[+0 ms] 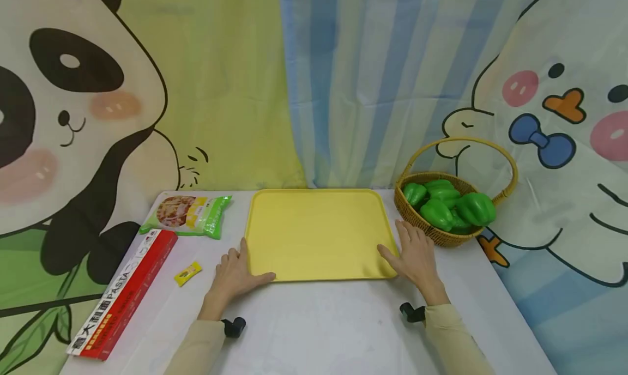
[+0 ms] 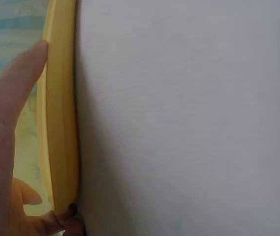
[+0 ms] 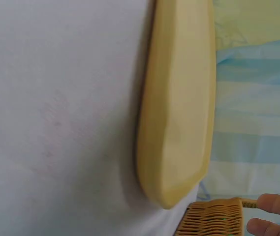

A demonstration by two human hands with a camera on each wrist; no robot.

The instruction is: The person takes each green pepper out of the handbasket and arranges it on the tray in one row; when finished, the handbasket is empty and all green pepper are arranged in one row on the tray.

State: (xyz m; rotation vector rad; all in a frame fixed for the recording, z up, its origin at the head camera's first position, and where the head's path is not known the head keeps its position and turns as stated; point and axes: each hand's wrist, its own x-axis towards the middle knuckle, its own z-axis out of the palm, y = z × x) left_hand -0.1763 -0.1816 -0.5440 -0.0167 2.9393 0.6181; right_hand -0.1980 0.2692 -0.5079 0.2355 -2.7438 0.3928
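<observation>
A yellow rectangular tray (image 1: 319, 233) lies flat on the white table, centred in the head view. At its front left corner is my left hand (image 1: 234, 274), thumb against the front rim and fingers along the left side. The left wrist view has the thumb (image 2: 34, 56) touching the tray's edge (image 2: 62, 108), with other fingertips low at the corner. Beside the tray's front right corner my right hand (image 1: 416, 258) is spread, holding nothing. In the right wrist view its fingers (image 3: 277, 204) show apart from the tray (image 3: 179, 108).
At the back right stands a wicker basket (image 1: 417, 217) with several green bell peppers (image 1: 439, 206), close to the right hand. On the left lie a green food packet (image 1: 191, 214), a red-and-white pasta box (image 1: 125, 293) and a small yellow sachet (image 1: 188, 273). A printed curtain (image 1: 221, 91) hangs behind.
</observation>
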